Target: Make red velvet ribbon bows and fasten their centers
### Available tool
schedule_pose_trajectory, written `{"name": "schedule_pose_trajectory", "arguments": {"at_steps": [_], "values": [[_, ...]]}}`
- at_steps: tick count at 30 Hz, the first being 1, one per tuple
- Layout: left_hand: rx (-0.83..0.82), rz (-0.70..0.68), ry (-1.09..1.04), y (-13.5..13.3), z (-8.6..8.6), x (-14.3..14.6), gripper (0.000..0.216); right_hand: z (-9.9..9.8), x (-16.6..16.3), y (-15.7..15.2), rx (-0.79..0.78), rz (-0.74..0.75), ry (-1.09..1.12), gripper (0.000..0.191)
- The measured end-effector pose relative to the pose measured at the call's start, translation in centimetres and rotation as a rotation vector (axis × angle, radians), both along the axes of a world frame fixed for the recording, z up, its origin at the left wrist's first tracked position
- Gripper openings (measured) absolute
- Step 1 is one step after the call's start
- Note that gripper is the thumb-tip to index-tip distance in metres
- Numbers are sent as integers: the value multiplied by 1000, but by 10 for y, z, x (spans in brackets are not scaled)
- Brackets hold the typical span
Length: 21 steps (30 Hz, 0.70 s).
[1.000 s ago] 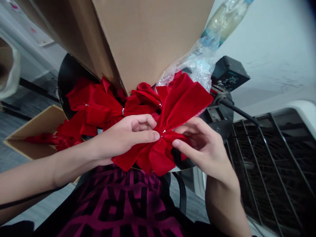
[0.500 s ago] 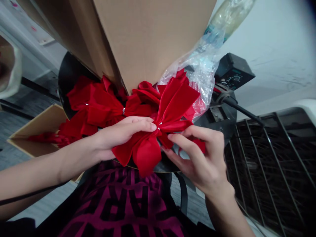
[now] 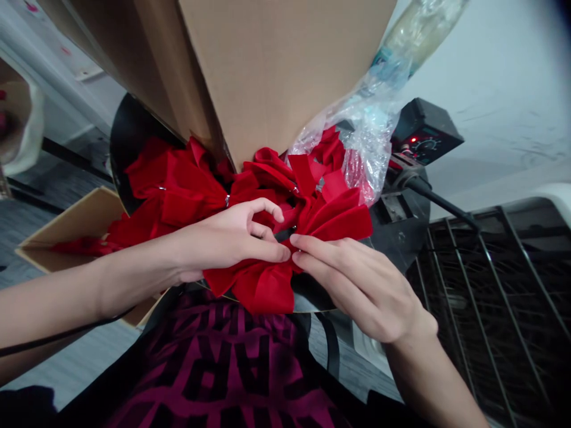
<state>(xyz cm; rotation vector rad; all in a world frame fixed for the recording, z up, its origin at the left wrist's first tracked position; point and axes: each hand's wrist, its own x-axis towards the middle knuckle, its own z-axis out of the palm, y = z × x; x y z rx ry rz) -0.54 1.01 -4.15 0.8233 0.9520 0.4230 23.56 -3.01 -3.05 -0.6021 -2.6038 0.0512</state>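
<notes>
A red velvet bow [image 3: 321, 220] lies bunched between my hands, with its loops spread and a small dark gap at its centre. My left hand [image 3: 232, 238] presses its curled fingertips into the bow's middle from the left. My right hand [image 3: 352, 279] pinches the same gathered velvet from the right, and its fingertips nearly meet those of my left hand. The bow's centre is partly hidden by my fingers. Just beyond my left hand lies a second red velvet bow [image 3: 187, 190], cinched with a small silver band.
A large cardboard flap [image 3: 276, 71] hangs overhead, beside a crinkled plastic bag [image 3: 366, 128] and a plastic bottle [image 3: 419, 30]. A black control unit [image 3: 426, 132] with a lit red display and a cable [image 3: 439, 201] stands right. A metal grille [image 3: 491, 303] lies lower right; a cardboard box [image 3: 74, 241] holds red ribbon left.
The bow's upright loops have folded and spread, and the silver fastening no longer shows at its centre. My right hand has moved in closer to my left, and the view has shifted slightly.
</notes>
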Motion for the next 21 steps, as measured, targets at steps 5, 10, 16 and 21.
{"name": "schedule_pose_trajectory", "arguments": {"at_steps": [5,10,16,21], "values": [[156,-38,82,-1,-3,0,52,-4,-7,4,-33,-32,12,19],[375,-86,82,1,0,-3,50,-4,-13,5,-245,-181,33,11],[475,-64,99,4,8,-4,44,5,-13,8,-480,-382,116,22],[188,-43,83,4,7,-9,60,14,-11,12,-565,-512,244,15]]}}
